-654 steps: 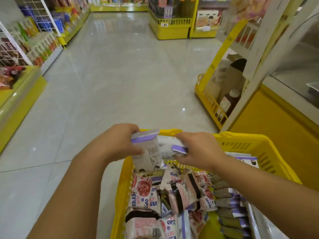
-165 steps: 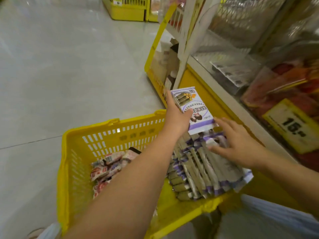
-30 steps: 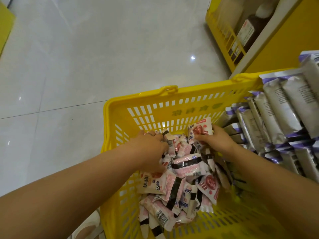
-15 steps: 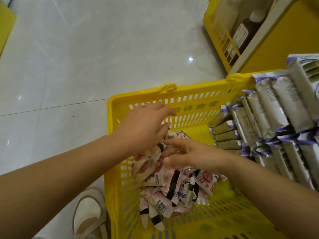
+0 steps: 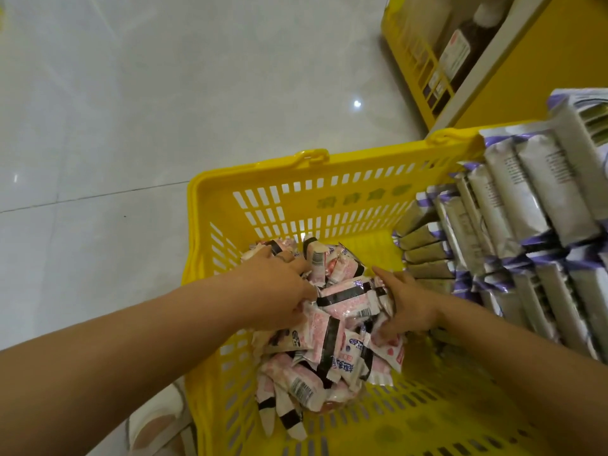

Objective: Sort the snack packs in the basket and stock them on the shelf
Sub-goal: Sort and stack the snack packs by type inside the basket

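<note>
Both hands were down in the yellow basket, one on each side of the heap of pink snack packs at mid-frame. The left hand lay against the heap's left flank, fingers fairly straight and reaching toward the upper right, pressing rather than clutching. The right hand gripped the right flank — thumb stretched upward, fingers curled round packs below it. Between them the topmost pack lay nearly crosswise, its long axis rising slightly toward the right; the others pointed every way. Grey-and-purple packs stood in rows along the basket's right side, long axes running from upper left to lower right. A pale shoe showed at lower left on the tiled floor.
</note>
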